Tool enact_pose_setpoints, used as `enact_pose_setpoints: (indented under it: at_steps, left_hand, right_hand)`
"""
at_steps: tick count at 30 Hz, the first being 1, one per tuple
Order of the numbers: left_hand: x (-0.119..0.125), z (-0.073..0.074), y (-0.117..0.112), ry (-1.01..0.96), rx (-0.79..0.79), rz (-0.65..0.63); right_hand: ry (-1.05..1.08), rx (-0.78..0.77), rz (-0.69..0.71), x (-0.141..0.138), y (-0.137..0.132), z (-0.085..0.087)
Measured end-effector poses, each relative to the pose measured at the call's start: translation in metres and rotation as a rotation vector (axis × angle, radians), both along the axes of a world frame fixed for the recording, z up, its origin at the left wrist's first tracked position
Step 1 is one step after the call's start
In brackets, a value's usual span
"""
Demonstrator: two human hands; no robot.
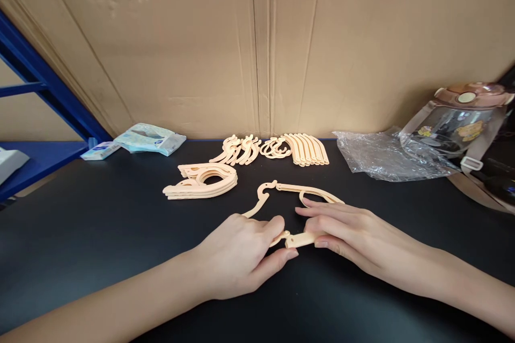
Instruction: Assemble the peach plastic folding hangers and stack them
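My left hand (241, 253) is closed on a thin beige plastic piece (279, 238) that looks like a curved hanger part, mostly covered by my fingers. In my right hand (358, 233), thumb and fingers pinch a beige hanger arm (300, 240). The end of this arm meets the rounded tip of the left piece, with my left thumb just under it; whether they are joined I cannot tell. Just beyond my hands lie a hook-shaped hanger part (263, 195) and another long hanger arm (306, 188), with a curved part beside it, partly hidden by my right fingers.
Folded beige hangers (201, 188) are stacked at left on the black tabletop (120, 236). Behind are hook parts (241, 150), curved loops (276, 148) and a row of hanger arms (308, 149). Tissue packs (151, 139) lie back left; a plastic bag (386, 155) and strapped bottle (462, 123) are right.
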State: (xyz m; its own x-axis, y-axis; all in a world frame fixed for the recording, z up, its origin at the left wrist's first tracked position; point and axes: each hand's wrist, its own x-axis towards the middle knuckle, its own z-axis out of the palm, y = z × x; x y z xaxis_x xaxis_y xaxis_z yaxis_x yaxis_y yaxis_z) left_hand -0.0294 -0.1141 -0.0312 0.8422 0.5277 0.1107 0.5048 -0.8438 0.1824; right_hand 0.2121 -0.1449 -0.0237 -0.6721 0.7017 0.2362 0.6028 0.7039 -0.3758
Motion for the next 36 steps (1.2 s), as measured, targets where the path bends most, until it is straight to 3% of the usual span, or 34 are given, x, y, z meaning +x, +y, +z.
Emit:
enact_pose_setpoints:
  at_steps: [7, 19, 27, 36]
  left_hand:
    - [0.0024, 0.0026, -0.0025, 0.129, 0.139, -0.032]
    - [0.0029, 0.0059, -0.0080, 0.025, 0.375, -0.085]
    - [0.0017, 0.0072, -0.0018, -0.010, 0.202, 0.035]
    - [0.0014, 0.0029, -0.0019, 0.057, 0.032, -0.015]
  right_hand:
    - [-0.005, 0.033, 0.030, 0.0005, 0.0015, -0.0011]
    - [-0.023, 0.045, 0.021, 0.0003, 0.0006, -0.0009]
    - [-0.011, 0.059, 0.024, -0.0007, -0.0003, -0.0016]
    - [-0.020, 0.064, 0.019, -0.0021, -0.0010, 0.0017]
